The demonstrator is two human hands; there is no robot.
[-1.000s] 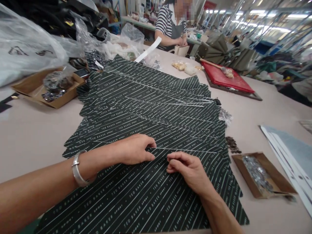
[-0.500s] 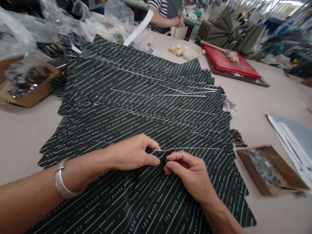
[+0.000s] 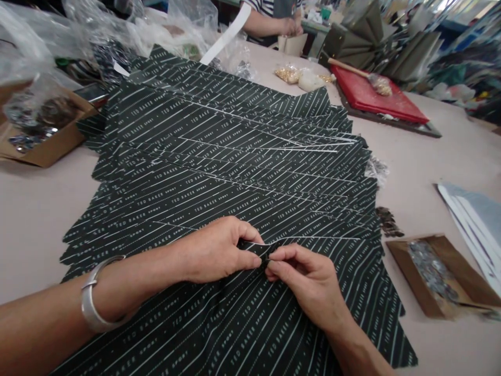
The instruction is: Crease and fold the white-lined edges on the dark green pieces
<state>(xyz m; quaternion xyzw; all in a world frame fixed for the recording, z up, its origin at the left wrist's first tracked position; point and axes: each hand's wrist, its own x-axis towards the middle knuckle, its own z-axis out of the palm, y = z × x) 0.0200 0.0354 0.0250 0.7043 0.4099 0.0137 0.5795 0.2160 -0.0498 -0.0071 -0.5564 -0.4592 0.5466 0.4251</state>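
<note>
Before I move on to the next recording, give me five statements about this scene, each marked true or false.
1. The left hand and right hand are both at the dark striped fabric. True.
2. The silver bangle is on the right arm. False: the silver bangle is on the left arm.
3. A wooden-handled brush lies on the red pad. True.
4. The fabric's print reads NIKE. False: it reads TED BAKER SPORT.
5. The cardboard tray on the right holds silvery pieces. True.

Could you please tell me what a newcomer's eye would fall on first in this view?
Most likely the dark, white-striped fabric spread across the middle of the table, where the left hand and right hand meet at a small raised fold. Next, perhaps, the bright red slab at upper right and the silver bangle at lower left.
</note>
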